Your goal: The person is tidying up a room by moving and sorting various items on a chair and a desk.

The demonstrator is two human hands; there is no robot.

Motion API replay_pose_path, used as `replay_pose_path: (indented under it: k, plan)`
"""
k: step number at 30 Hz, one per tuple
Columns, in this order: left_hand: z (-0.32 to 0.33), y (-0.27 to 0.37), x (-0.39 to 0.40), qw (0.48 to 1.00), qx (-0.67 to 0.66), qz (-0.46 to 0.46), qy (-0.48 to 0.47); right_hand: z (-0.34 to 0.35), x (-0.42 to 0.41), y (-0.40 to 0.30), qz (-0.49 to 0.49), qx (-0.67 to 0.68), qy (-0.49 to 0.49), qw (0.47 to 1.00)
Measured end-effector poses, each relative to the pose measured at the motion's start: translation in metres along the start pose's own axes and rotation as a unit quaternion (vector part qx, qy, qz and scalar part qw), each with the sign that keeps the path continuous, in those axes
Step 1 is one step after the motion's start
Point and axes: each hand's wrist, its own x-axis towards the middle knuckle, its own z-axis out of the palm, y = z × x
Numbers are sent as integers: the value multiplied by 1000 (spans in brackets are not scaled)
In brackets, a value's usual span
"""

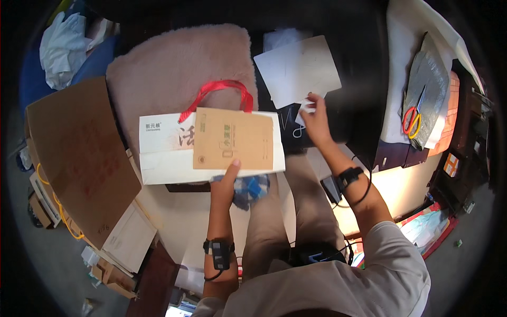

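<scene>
My left hand grips the lower edge of a white paper gift bag with red ribbon handles. Its thumb presses on a flat brown kraft-paper packet with green print, which lies on the bag's face. The other fingers are hidden beneath. My right hand is at the lower edge of a pale card sheet, fingers bent. A small white piece of paper is by its thumb and fingers; whether they pinch it or the sheet is unclear. A thin white cord loop lies just below.
A pink plush cushion lies beyond the bag. At left stands a large cardboard box, with white gloves behind it. Scissors with red and yellow handles rest on a grey plastic pouch at right. A blue checked cloth is below the bag.
</scene>
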Motion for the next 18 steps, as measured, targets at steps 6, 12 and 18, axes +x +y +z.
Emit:
replay_pose_path:
  k: [6, 12, 18]
  plan:
    - [-4, -6, -22, 995, 52, -81, -23, -32, 88, 20, 96, -327, 120, 932]
    - [12, -23, -33, 994, 20, -104, -41, -42, 105, 24, 158, -404, 74, 898]
    - [22, -21, -41, 991, 45, -121, -30, -54, 98, 45, 29, -133, 89, 987]
